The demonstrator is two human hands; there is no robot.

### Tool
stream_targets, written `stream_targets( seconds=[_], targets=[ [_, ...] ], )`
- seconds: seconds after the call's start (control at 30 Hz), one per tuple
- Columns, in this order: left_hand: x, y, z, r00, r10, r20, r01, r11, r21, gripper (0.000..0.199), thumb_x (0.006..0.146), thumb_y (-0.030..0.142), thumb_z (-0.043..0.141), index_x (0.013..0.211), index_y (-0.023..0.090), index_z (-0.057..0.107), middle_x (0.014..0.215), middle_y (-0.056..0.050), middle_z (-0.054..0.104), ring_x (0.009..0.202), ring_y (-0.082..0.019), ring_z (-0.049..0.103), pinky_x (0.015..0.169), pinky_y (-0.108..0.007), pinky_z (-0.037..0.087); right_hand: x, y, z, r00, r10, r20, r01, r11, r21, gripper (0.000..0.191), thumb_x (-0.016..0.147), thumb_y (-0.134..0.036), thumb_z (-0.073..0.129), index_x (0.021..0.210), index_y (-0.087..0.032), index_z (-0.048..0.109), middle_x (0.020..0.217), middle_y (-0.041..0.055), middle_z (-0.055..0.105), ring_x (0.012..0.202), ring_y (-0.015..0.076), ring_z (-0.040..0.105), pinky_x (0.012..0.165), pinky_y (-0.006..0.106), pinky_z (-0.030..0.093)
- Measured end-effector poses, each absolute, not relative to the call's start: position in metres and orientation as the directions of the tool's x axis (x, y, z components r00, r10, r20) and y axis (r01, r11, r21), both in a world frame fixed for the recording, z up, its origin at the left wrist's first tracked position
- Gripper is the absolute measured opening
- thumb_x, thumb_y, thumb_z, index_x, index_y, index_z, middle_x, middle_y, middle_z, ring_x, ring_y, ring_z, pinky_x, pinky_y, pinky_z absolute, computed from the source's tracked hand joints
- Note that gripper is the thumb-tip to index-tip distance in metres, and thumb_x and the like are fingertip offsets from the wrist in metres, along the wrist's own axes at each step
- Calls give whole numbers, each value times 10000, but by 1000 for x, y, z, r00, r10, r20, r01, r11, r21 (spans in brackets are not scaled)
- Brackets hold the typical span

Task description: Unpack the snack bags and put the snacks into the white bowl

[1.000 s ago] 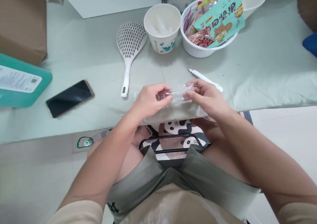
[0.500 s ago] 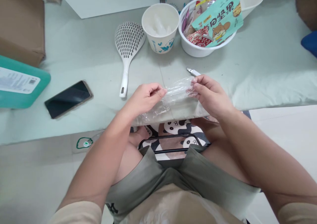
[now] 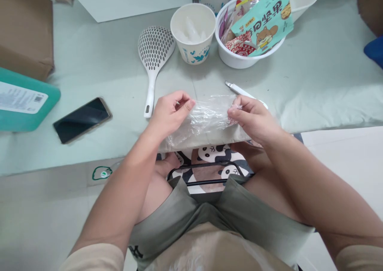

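Note:
A crumpled sheet of clear plastic film [image 3: 211, 113] stretches between my hands above the front edge of the cloth-covered table. My left hand [image 3: 171, 113] pinches one side of it between thumb and forefinger. At the other side, my right hand [image 3: 253, 115] closes its fingertips on the film. Loose film hangs down below my left hand toward the table edge. Whether it is a bag or a flat sheet I cannot tell. Just beyond my right hand lies a white-handled utility knife [image 3: 242, 91], partly hidden by the hand.
Behind my hands lie a white slotted skimmer [image 3: 156, 49], a paper cup [image 3: 194, 49] with clear plastic inside, and a white bowl [image 3: 236, 61] of snack packets. A phone [image 3: 83, 120] and a green container [image 3: 26, 117] are at left, near a cardboard box [image 3: 25, 31].
My left hand has moved slightly left and up, and my right hand slightly down. The film between them is spread wider, and more of the knife shows.

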State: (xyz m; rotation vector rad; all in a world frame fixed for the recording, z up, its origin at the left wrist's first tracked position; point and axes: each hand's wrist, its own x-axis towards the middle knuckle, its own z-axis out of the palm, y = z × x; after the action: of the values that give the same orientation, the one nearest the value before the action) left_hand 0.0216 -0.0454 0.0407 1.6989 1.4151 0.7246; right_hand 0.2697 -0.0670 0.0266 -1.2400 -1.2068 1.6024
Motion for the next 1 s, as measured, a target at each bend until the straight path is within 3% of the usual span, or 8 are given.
stream_targets(
  seconds=[0.17, 0.3, 0.5, 0.7, 0.83, 1.0],
  targets=[
    [21, -47, 39, 333, 939, -84, 513, -106, 852, 265, 949, 465, 604, 846, 223, 577, 760, 6, 618, 618, -115, 480, 578, -257, 386, 269, -67, 27, -261, 913, -313, -102, -349, -932, 331, 740, -362, 845, 735, -232, 541, 756, -29, 621, 692, 115, 555, 669, 281, 464],
    [22, -49, 39, 429, 894, -132, 466, -94, 880, 262, 980, 454, 572, 865, 218, 566, 782, -13, 699, 659, -121, 573, 621, -248, 442, 268, -65, 29, -239, 895, -377, -102, -409, -907, 350, 683, -351, 881, 880, -230, 619, 815, -13, 683, 716, 126, 617, 673, 285, 500],
    [23, -49, 38, 382, 921, -76, 452, -114, 885, 254, 963, 445, 592, 858, 215, 583, 781, -10, 706, 664, -118, 583, 628, -253, 441, 267, -64, 29, -174, 930, -323, 0, -328, -945, 238, 711, -305, 836, 864, -203, 685, 732, -35, 613, 594, 81, 475, 529, 250, 381],
    [19, -47, 41, 369, 880, -298, 590, 26, 807, 353, 783, 491, 783, 984, 230, 655, 779, 5, 713, 583, -121, 547, 533, -255, 401, 268, -65, 24, -153, 932, -329, 4, -332, -943, 273, 777, -309, 756, 1041, -243, 748, 773, -28, 630, 612, 92, 469, 527, 253, 360],
    [13, -43, 44, 413, 824, -389, 677, 8, 736, 248, 753, 434, 786, 838, 214, 712, 672, 6, 653, 572, -129, 539, 518, -257, 392, 269, -62, 23, -55, 957, -283, -51, -286, -957, 174, 759, -271, 746, 926, -247, 703, 775, -23, 622, 591, 93, 461, 523, 262, 358],
    [7, -41, 50, 468, 785, -407, 630, 27, 776, 246, 785, 407, 740, 704, 199, 637, 599, 23, 579, 549, -117, 516, 510, -248, 378, 270, -56, 23, 38, 953, -302, -196, -289, -937, 153, 729, -264, 715, 781, -247, 572, 703, -18, 575, 614, 118, 527, 545, 264, 394]
  ],
)
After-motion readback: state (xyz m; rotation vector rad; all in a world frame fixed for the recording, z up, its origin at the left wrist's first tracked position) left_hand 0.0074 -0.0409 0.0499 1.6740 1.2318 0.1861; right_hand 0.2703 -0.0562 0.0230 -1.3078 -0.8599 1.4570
